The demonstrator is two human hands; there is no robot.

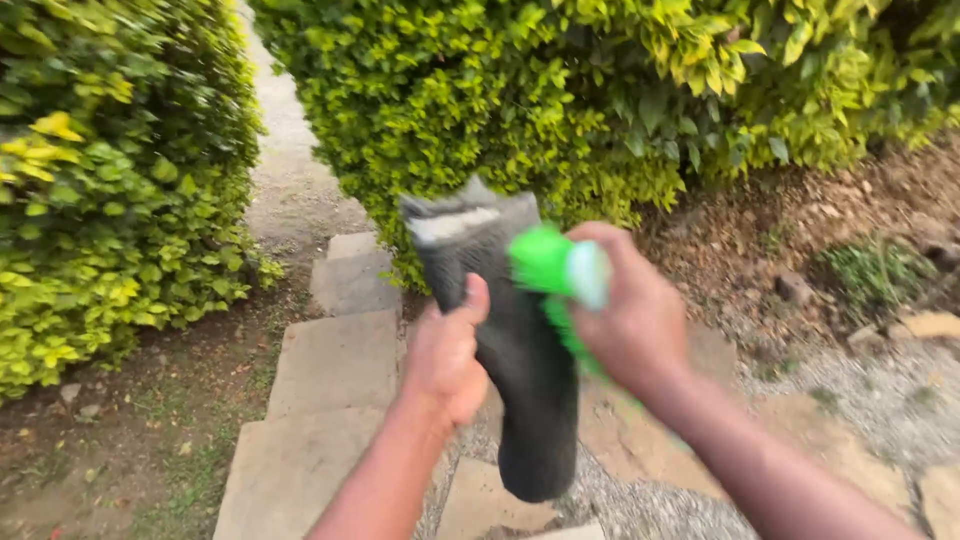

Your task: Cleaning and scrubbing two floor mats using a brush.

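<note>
2 hands working together: left hand [445,355] is gripping dark rubber boot [515,350] upright to steady it; right hand [630,310] is clasping green brush [555,270] against its shaft.

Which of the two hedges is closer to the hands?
The hedge behind the hands, right of the stone path. The dark sock overlaps its foliage, while the left hedge stands across the path.

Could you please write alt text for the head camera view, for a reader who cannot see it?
Outdoors, a person's left hand grips a dark grey rubber boot held up in front of them, while the right hand presses a blurred green brush against its side. Below lie stone paving slabs and gravel, flanked by yellow-green hedges.
</note>
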